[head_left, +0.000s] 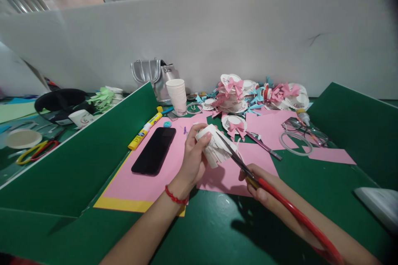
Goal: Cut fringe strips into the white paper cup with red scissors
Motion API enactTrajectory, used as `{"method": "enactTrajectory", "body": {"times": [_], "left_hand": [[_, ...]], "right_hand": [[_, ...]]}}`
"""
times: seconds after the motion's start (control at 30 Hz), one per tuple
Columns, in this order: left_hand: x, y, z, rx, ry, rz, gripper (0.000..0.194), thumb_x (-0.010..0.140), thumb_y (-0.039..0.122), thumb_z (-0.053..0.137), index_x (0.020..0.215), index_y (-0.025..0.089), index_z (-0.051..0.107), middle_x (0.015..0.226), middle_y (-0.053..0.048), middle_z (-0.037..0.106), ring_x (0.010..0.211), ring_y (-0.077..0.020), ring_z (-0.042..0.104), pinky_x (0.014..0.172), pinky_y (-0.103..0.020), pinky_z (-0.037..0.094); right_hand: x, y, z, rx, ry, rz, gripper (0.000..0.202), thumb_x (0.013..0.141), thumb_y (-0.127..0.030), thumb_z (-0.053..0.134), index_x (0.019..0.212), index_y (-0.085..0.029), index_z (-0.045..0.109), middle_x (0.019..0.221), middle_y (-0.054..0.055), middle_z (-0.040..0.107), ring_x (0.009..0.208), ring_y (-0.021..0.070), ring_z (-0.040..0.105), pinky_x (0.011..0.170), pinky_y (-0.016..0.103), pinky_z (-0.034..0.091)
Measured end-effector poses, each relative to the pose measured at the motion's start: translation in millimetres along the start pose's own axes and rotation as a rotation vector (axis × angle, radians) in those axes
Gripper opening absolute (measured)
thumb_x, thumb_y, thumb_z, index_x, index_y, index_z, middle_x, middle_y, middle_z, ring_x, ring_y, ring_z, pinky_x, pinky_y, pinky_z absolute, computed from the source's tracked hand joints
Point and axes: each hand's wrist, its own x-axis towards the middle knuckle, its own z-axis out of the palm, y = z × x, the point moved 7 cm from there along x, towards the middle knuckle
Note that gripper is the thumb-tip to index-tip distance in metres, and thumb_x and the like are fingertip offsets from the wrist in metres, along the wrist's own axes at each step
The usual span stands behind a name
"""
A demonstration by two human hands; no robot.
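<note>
My left hand (193, 158) grips a white paper cup (212, 143) lying on its side above the pink paper (146, 184); the cup's wall is slit into strips. My right hand (263, 184) holds scissors (239, 161) with long red and yellow handle loops, and the dark blades reach into the cup's cut rim. A red cord bracelet sits on my left wrist. A black phone (154, 150) lies face down on the pink sheet left of my left hand.
A yellow glue stick (145, 130), a stack of white cups (176, 95) and a silver bag (154, 72) stand behind. Paper-plate crafts with pink bows (236, 95) pile at the back right. Green dividers (354, 124) wall both sides. Another pair of scissors (37, 150) lies in the left bay.
</note>
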Motion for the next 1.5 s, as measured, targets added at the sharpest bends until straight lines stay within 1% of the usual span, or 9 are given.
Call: {"method": "enactTrajectory", "body": {"times": [0.17, 0.3, 0.53, 0.67, 0.8, 0.97, 1.2, 1.4, 1.5], "left_hand": [[-0.4, 1.3, -0.1, -0.002, 0.005, 0.011, 0.031, 0.066, 0.031, 0.077, 0.090, 0.024, 0.059, 0.079, 0.003, 0.057, 0.069, -0.0105, 0.054, 0.064, -0.022, 0.044], [-0.8, 2.1, 1.0, -0.003, -0.010, 0.010, 0.030, 0.067, 0.031, 0.076, 0.090, 0.024, 0.058, 0.077, 0.005, 0.056, 0.067, -0.0090, 0.053, 0.063, -0.021, 0.044], [-0.8, 1.9, 1.0, -0.026, -0.009, 0.008, 0.030, 0.066, 0.029, 0.076, 0.089, 0.024, 0.057, 0.078, 0.004, 0.057, 0.068, -0.0101, 0.054, 0.062, -0.021, 0.044], [-0.7, 1.2, 1.4, -0.034, -0.011, -0.002, 0.031, 0.066, 0.030, 0.076, 0.090, 0.025, 0.057, 0.079, 0.004, 0.058, 0.069, -0.0102, 0.055, 0.064, -0.022, 0.044], [0.0, 0.8, 0.7, -0.019, -0.012, 0.000, 0.030, 0.067, 0.030, 0.075, 0.090, 0.025, 0.057, 0.079, 0.004, 0.058, 0.068, -0.0111, 0.055, 0.063, -0.023, 0.044], [1.1, 0.2, 0.3, -0.022, -0.031, 0.009, 0.028, 0.067, 0.031, 0.075, 0.089, 0.025, 0.058, 0.078, 0.004, 0.057, 0.067, -0.0102, 0.055, 0.062, -0.022, 0.043], [1.1, 0.7, 0.8, -0.017, -0.039, 0.016, 0.028, 0.069, 0.031, 0.074, 0.090, 0.025, 0.058, 0.081, 0.004, 0.059, 0.068, -0.0102, 0.057, 0.062, -0.023, 0.046], [1.4, -0.7, 1.0, -0.026, -0.040, 0.002, 0.030, 0.067, 0.032, 0.075, 0.090, 0.026, 0.057, 0.078, 0.004, 0.058, 0.068, -0.0112, 0.057, 0.062, -0.024, 0.045], [0.9, -1.0, 0.7, -0.028, -0.029, -0.008, 0.030, 0.067, 0.032, 0.075, 0.091, 0.025, 0.058, 0.078, 0.004, 0.059, 0.068, -0.0119, 0.057, 0.062, -0.024, 0.045]], "right_hand": [[-1.3, -1.0, -0.5, -0.018, 0.010, 0.001, 0.058, 0.083, -0.078, 0.040, 0.099, -0.023, 0.046, 0.054, -0.008, 0.034, 0.047, 0.0122, 0.028, 0.044, 0.026, 0.020], [-1.6, -1.7, -1.6, -0.029, 0.012, 0.014, 0.061, 0.083, -0.080, 0.034, 0.098, -0.023, 0.047, 0.053, -0.008, 0.033, 0.047, 0.0127, 0.027, 0.043, 0.025, 0.020], [-1.4, -1.8, -3.0, -0.086, 0.021, 0.044, 0.063, 0.083, -0.082, 0.029, 0.095, -0.023, 0.048, 0.055, -0.007, 0.035, 0.049, 0.0139, 0.031, 0.046, 0.026, 0.022], [-4.1, -12.1, -4.2, -0.088, 0.054, 0.058, 0.060, 0.082, -0.081, 0.034, 0.089, -0.025, 0.050, 0.054, -0.005, 0.038, 0.050, 0.0152, 0.032, 0.047, 0.027, 0.024], [-5.8, -19.2, -7.6, -0.118, 0.098, 0.081, 0.059, 0.080, -0.081, 0.039, 0.085, -0.024, 0.053, 0.052, -0.006, 0.035, 0.051, 0.0159, 0.032, 0.050, 0.028, 0.026], [-3.1, -17.4, -9.0, -0.127, 0.103, 0.052, 0.060, 0.081, -0.080, 0.042, 0.081, -0.021, 0.054, 0.057, -0.006, 0.035, 0.052, 0.0133, 0.029, 0.049, 0.026, 0.023], [-1.9, -12.9, -8.0, -0.137, 0.125, 0.058, 0.061, 0.080, -0.080, 0.043, 0.078, -0.020, 0.052, 0.053, -0.009, 0.026, 0.051, 0.0122, 0.023, 0.049, 0.027, 0.016], [-2.1, -10.1, -8.3, -0.153, 0.151, 0.077, 0.061, 0.078, -0.082, 0.043, 0.072, -0.022, 0.048, 0.053, -0.009, 0.026, 0.050, 0.0119, 0.022, 0.047, 0.027, 0.018], [-2.3, -9.7, -8.5, -0.151, 0.162, 0.081, 0.061, 0.078, -0.082, 0.043, 0.071, -0.021, 0.049, 0.052, -0.009, 0.026, 0.049, 0.0116, 0.022, 0.047, 0.027, 0.018]]}}
